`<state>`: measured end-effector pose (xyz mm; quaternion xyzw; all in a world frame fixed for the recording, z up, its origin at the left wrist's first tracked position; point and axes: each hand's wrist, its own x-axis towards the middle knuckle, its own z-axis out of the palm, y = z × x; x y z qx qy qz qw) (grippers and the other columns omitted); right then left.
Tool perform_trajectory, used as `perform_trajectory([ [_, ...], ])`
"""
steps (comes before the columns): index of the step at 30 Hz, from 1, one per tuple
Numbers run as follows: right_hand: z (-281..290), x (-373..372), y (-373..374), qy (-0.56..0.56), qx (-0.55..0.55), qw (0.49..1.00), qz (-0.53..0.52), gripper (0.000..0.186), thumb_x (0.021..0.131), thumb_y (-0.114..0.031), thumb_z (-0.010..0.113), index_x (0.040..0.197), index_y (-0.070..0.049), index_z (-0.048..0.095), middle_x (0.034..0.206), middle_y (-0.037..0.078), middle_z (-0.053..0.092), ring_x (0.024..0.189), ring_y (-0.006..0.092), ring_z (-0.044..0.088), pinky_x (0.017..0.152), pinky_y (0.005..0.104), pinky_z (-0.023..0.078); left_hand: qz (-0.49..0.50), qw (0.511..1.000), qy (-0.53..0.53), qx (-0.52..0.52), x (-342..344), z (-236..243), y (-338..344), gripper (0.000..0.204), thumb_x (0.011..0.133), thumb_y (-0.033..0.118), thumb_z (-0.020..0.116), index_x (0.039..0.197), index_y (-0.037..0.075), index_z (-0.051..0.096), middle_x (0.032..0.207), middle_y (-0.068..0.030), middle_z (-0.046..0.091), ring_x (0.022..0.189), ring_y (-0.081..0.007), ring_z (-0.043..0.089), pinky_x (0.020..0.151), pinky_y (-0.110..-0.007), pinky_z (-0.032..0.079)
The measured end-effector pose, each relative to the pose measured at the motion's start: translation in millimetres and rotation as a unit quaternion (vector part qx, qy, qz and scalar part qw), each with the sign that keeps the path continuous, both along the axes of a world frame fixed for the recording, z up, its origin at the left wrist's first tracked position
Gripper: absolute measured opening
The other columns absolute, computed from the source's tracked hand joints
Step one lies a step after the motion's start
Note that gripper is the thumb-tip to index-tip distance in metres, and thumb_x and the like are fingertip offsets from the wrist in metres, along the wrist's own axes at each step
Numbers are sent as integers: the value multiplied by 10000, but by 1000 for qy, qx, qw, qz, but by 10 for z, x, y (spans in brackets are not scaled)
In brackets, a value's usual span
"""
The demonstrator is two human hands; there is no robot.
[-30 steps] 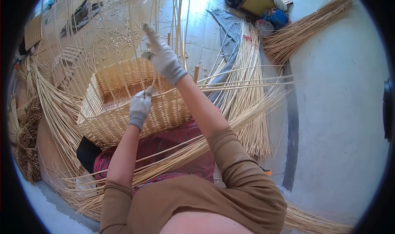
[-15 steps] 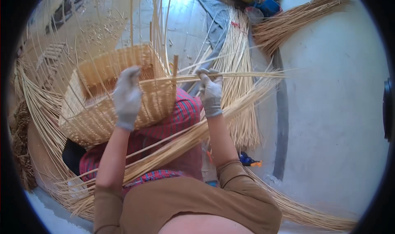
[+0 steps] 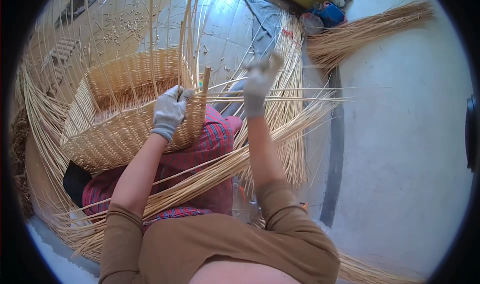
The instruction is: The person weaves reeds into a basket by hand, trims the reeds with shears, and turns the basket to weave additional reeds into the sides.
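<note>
Over the upper edge of the red checked cloth [image 3: 219,132] sits the basket [image 3: 115,139], pale gold, close-woven, with tall stakes [image 3: 152,39]. The left hand [image 3: 170,111] grasps it beside its near right corner; firm hold and taut strands [image 3: 227,101] should keep rows even. The right hand [image 3: 259,81] blurs; its grip, I cannot tell.

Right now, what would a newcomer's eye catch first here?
The open wicker basket, left of centre, with tall upright stakes rising past the picture's top. Then the gloved left hand at its near rim and the motion-blurred, gloved right hand raised to its right. Below, a bundle of pale canes slants across red plaid cloth.
</note>
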<state>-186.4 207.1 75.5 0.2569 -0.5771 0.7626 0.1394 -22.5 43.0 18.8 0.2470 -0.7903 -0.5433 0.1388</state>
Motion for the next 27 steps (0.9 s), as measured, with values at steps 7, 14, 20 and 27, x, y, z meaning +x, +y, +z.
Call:
perform_trajectory([
  [7, -461, -156, 282, -106, -5, 993, -45, 330, 1049, -68, 437, 1371, -121, 385, 726, -5, 451, 640, 106, 504, 711, 324, 561, 45, 990, 112, -72, 195, 628, 319, 366, 961, 173, 662, 1312, 96, 591, 1093, -104, 702, 951, -172, 688, 834, -307, 530],
  [14, -508, -201, 375, -145, -27, 986, -82, 322, 1074, -123, 412, 1395, -140, 393, 683, -19, 423, 566, 90, 445, 623, 333, 548, -112, 911, 67, -392, -131, 235, 419, 1002, 744, 114, 745, 1598, 219, 233, 1136, -71, 667, 1071, -272, 632, 968, -434, 437],
  [20, -202, 692, 378, -137, -29, 990, -8, 310, 1055, -106, 380, 1358, -114, 447, 750, -10, 490, 598, 117, 480, 625, 336, 517, -80, 902, 80, -417, -57, 113, 304, 860, 774, 133, 686, 1553, 208, 330, 1002, -69, 633, 967, -259, 627, 871, -405, 445],
  [27, -374, 1361, -312, 0, 124, 945, 302, 570, 902, -200, 607, 1433, -29, 491, 1286, 102, 603, 1181, 281, 574, 1009, 413, 464, -38, 974, 94, -203, -100, -415, 326, 656, 854, 187, 713, 1440, 103, 432, 1137, -79, 624, 1072, -214, 608, 942, -393, 466],
])
